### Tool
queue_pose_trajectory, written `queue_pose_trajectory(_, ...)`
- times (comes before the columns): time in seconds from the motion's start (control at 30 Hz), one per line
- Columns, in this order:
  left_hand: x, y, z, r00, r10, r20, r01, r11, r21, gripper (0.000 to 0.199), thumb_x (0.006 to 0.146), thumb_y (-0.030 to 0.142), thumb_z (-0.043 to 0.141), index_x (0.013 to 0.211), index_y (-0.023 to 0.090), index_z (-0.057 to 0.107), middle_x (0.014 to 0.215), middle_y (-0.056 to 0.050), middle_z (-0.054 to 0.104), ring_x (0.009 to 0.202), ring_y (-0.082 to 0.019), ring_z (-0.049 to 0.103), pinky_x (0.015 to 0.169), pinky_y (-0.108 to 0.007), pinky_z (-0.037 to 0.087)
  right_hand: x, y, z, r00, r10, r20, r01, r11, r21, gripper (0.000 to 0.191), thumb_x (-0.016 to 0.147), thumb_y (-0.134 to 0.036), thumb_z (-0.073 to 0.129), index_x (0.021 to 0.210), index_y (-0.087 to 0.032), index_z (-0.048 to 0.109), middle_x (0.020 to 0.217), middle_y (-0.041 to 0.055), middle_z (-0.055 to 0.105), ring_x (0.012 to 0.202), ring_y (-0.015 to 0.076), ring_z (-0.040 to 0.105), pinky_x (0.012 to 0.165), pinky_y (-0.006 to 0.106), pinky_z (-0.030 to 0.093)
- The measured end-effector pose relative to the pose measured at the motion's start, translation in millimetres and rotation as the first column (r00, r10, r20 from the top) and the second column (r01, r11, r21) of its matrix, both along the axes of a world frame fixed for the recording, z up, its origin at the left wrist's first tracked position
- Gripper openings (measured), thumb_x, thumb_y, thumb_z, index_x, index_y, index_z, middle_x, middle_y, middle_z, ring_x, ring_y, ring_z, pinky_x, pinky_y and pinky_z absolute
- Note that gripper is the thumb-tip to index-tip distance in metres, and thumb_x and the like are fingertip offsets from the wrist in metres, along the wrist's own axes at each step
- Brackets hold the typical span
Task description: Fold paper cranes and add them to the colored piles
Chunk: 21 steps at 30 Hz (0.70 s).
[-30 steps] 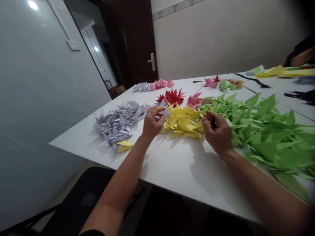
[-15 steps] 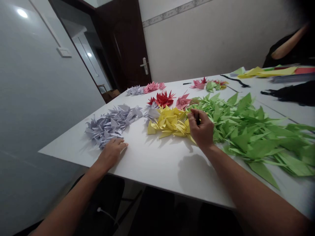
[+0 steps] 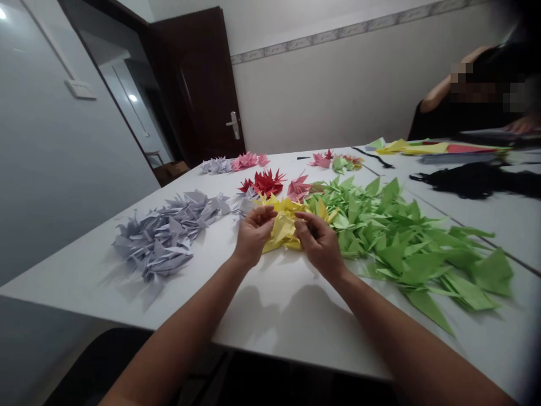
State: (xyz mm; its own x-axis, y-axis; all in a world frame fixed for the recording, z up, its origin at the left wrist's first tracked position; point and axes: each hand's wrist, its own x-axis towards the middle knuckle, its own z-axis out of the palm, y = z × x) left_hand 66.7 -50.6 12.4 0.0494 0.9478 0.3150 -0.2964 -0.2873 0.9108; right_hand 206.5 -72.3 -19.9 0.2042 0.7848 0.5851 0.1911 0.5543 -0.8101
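Both hands are in front of the yellow folded-paper pile point(image 3: 287, 206). My left hand point(image 3: 254, 235) is closed, its fingertips pinched at a yellow folded paper piece point(image 3: 282, 228). On the piece's other side, my right hand point(image 3: 319, 239) is closed too, with a small dark object point(image 3: 313, 230) partly showing between its fingers. Whether the right fingertips also grip the yellow paper cannot be made out. Pale lilac folded papers point(image 3: 163, 234) lie in a heap on the left. A large green heap point(image 3: 393, 237) spreads out to the right of my right hand.
Red point(image 3: 264, 183) and pink folded papers point(image 3: 298, 187) sit behind the yellow pile. More small heaps stand along the back of the white table point(image 3: 270, 338). Black strands point(image 3: 477, 177) and flat coloured sheets point(image 3: 439, 148) lie at the right, near a person in black point(image 3: 435, 115).
My left hand has left the lilac heap and come to the yellow pile, closing at a yellow piece. My right hand has moved slightly left and down. The view has shifted, showing more of the person.
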Motion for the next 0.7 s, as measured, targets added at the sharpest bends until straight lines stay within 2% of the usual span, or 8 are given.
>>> queue_pose_trajectory(0.1,20,10,-8.9,0.988,-0.109,0.111,0.116,0.991,-0.066,0.035,0.060,0.022,0.078,0.090,0.018,0.062,0.079,0.002,0.066,0.069,-0.007,0.061,0.066,-0.019,0.047,4,4,-0.9,0.999,-0.031,0.008,0.031,0.999,-0.016,0.028,0.084,-0.041,0.056,0.096,-0.018,0.064,0.072,0.0016,0.061,0.059,0.0135,0.053,0.057,0.027,0.045)
queue_pose_trajectory(0.3,9,9,-21.0,0.969,-0.209,0.130,0.231,0.953,-0.193,0.035,0.067,0.034,0.076,0.096,0.018,0.064,0.071,0.004,0.063,0.059,-0.005,0.056,0.058,-0.017,0.046,2,4,-0.9,0.976,-0.057,0.208,0.057,0.998,0.008,0.020,0.083,-0.033,0.057,0.094,-0.019,0.065,0.073,0.0032,0.062,0.064,0.0162,0.058,0.061,0.029,0.047)
queue_pose_trajectory(0.43,5,10,-21.6,0.965,-0.241,0.108,0.254,0.958,-0.135,0.042,0.066,0.033,0.078,0.102,0.019,0.062,0.077,0.003,0.067,0.068,-0.008,0.061,0.067,-0.021,0.050,0,1,-1.7,0.967,-0.009,0.254,-0.005,0.999,0.052,0.017,0.085,-0.032,0.057,0.096,-0.020,0.062,0.074,0.0017,0.062,0.064,0.0145,0.057,0.063,0.028,0.046)
queue_pose_trajectory(0.53,3,13,-21.2,0.961,-0.261,0.091,0.270,0.958,-0.096,0.051,0.062,0.027,0.082,0.107,0.020,0.059,0.078,0.002,0.069,0.070,-0.010,0.064,0.070,-0.023,0.051,0,0,-1.6,0.974,-0.025,0.224,0.023,1.000,0.012,0.021,0.085,-0.039,0.058,0.094,-0.020,0.056,0.069,-0.0016,0.056,0.059,0.0122,0.052,0.057,0.025,0.043)
queue_pose_trajectory(0.63,0,16,-19.3,0.958,-0.268,0.101,0.277,0.957,-0.090,0.040,0.061,0.026,0.082,0.095,0.018,0.064,0.081,0.000,0.071,0.076,-0.011,0.066,0.075,-0.024,0.050,3,0,-0.1,0.982,-0.044,0.185,0.049,0.999,-0.019,0.024,0.085,-0.042,0.056,0.095,-0.021,0.051,0.074,-0.0017,0.054,0.063,0.0121,0.052,0.057,0.025,0.043)
queue_pose_trajectory(0.7,-2,18,-17.7,0.960,-0.263,0.093,0.269,0.961,-0.064,0.035,0.060,0.025,0.083,0.090,0.018,0.067,0.083,-0.001,0.071,0.079,-0.012,0.066,0.077,-0.024,0.050,4,0,2.1,0.977,-0.030,0.209,0.031,1.000,0.002,0.018,0.088,-0.038,0.053,0.095,-0.021,0.051,0.079,-0.0005,0.056,0.066,0.0125,0.054,0.060,0.026,0.044)
